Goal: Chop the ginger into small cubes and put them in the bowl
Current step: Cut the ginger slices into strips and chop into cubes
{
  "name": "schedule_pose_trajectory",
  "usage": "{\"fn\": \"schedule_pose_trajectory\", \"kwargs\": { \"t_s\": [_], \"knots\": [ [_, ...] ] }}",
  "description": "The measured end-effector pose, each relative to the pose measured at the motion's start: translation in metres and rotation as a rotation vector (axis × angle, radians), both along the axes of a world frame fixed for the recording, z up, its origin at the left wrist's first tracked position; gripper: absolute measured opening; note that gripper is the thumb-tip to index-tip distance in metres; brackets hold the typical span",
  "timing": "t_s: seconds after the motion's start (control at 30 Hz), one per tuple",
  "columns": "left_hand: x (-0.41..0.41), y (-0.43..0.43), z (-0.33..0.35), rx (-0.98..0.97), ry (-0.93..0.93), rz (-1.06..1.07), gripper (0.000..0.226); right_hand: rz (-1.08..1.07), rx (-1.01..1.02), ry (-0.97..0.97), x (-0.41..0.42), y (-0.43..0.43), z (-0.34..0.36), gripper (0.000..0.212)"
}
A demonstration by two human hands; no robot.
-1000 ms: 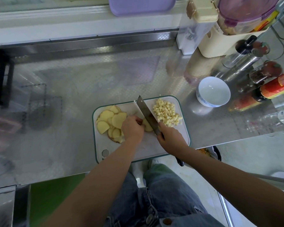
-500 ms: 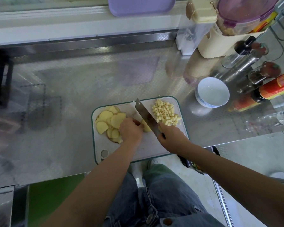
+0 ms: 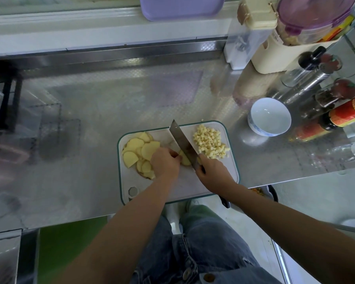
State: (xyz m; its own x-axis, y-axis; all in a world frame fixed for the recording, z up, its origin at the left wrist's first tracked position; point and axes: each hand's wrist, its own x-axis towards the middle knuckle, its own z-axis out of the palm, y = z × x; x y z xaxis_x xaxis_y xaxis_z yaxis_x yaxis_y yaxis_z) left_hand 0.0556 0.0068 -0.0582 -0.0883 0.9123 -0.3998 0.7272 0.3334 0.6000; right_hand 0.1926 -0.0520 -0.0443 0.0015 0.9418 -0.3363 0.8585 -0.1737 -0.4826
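Head view. A white rectangular cutting board with a green rim lies on the stainless steel desk, at its near edge.

On the left part of the board sits a pile of pale yellow round ginger slices. On the right part sits a heap of small ginger cubes. Between the two, a steel cleaver stands with its blade angled across the board and its edge against a single ginger slice.

Hands:
- The left hand has its fingers curled down onto the single ginger slice and holds it against the board, just beside the blade.
- The right hand is wrapped tightly round the cleaver handle; the dark end of the handle shows below the wrist.

Containers:
- A white ceramic bowl with a blue pattern stands on the desk to the right of the board, near it but apart. Its white inner surface is fully visible; all the ginger is on the board.
- A cream plastic tub at the far right carries a clear round container with a purple lid; its pale contents cannot be identified.
- A clear box with a cream lid stands just beside the tub.
- A dark bottle with a red label stands to the right of the bowl.
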Motion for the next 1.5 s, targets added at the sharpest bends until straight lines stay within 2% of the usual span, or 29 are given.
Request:
{"fn": "schedule_pose_trajectory", "kwargs": {
  "t_s": [0.13, 0.3, 0.57, 0.7, 0.87, 1.1, 1.27, 1.5],
  "knots": [
    [-0.001, -0.003, 0.0, -0.012, -0.018, 0.039, 0.022, 0.009, 0.049, 0.024, 0.005, 0.004, 0.009, 0.014],
    [-0.002, -0.001, 0.001, -0.029, -0.022, 0.052, 0.017, 0.075, -0.021, -0.031, 0.006, 0.006, 0.017, 0.015],
    [0.001, 0.002, 0.007, -0.06, 0.005, 0.039, 0.013, 0.053, -0.091, -0.033, 0.005, 0.0, 0.011, 0.013],
    [0.0, 0.002, 0.01, -0.062, 0.006, 0.023, 0.012, 0.052, -0.08, -0.036, 0.001, 0.002, 0.005, 0.025],
    [-0.002, 0.001, 0.011, -0.048, 0.004, 0.012, 0.012, 0.033, -0.042, -0.028, -0.004, 0.0, -0.001, 0.01],
    [-0.003, 0.001, 0.01, -0.066, -0.002, 0.031, 0.015, 0.024, 0.04, 0.017, 0.004, 0.001, 0.01, 0.016],
    [-0.002, 0.002, 0.01, -0.077, 0.005, 0.036, 0.016, 0.102, -0.041, -0.031, 0.006, 0.004, 0.019, 0.018],
    [-0.002, 0.002, 0.01, -0.081, -0.001, 0.025, 0.014, 0.081, -0.098, -0.059, 0.0, 0.001, 0.012, 0.014]
  ]
}}
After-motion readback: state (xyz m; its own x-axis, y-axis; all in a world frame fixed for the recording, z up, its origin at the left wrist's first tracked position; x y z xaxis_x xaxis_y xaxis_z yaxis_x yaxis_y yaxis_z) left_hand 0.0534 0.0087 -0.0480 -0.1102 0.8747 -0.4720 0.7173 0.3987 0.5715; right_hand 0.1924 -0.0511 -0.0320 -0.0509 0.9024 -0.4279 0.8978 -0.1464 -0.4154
